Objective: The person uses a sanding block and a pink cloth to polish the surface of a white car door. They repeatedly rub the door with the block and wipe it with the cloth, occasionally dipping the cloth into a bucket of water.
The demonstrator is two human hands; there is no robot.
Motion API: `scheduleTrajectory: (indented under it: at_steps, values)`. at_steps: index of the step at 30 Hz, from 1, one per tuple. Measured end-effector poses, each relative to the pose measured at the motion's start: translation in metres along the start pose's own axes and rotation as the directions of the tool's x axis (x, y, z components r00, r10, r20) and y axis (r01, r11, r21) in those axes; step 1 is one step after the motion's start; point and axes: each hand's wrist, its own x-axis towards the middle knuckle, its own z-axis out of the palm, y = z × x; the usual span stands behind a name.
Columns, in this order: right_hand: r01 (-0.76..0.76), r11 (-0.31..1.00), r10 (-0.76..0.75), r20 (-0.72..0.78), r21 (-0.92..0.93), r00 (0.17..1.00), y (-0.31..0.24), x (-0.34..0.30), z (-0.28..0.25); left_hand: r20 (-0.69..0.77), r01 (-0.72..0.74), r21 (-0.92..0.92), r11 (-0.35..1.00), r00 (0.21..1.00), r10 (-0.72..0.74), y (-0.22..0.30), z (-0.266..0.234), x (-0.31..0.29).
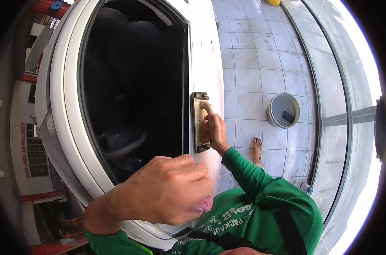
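Observation:
My right hand (217,132) is closed on a long hand sanding block (197,131), which has clips at both ends and a pale knob handle. The block lies flat against the white car door (209,72), just under the window's edge. In the foreground my left hand (165,191) is bunched around a pink cloth (206,204); only bits of the cloth show past the fingers. It is raised in front of the car's dark side window (133,80). A pinkish tint covers part of the door panel near the block.
A bucket (270,114) of greyish water with a dark rectangular piece in it stands on the tiled floor (247,104), right of the car. My sandalled foot (257,149) is near it. Glass panels (335,97) run along the right. A yellow container (273,2) sits far off.

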Motion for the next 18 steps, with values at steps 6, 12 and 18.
scheduleTrajectory:
  at_steps: [6, 12, 18]
  values:
    - [0.247, 0.965, -0.251, -0.037, -0.085, 0.967, -0.105, 0.153, 0.035, 0.074, 0.039, 0.017, 0.999, 0.996, -0.041, -0.004, 0.0, -0.002]
    - [0.15, 0.988, -0.151, -0.021, -0.045, 0.988, -0.056, 0.081, 0.017, 0.0, 0.089, 0.133, 0.987, 0.996, -0.09, -0.006, 0.007, -0.006]
    - [0.218, 0.936, -0.247, -0.073, -0.278, 0.966, -0.031, 0.065, 0.001, 0.047, -0.057, 0.068, 0.996, 0.997, 0.054, 0.0, 0.012, -0.015]
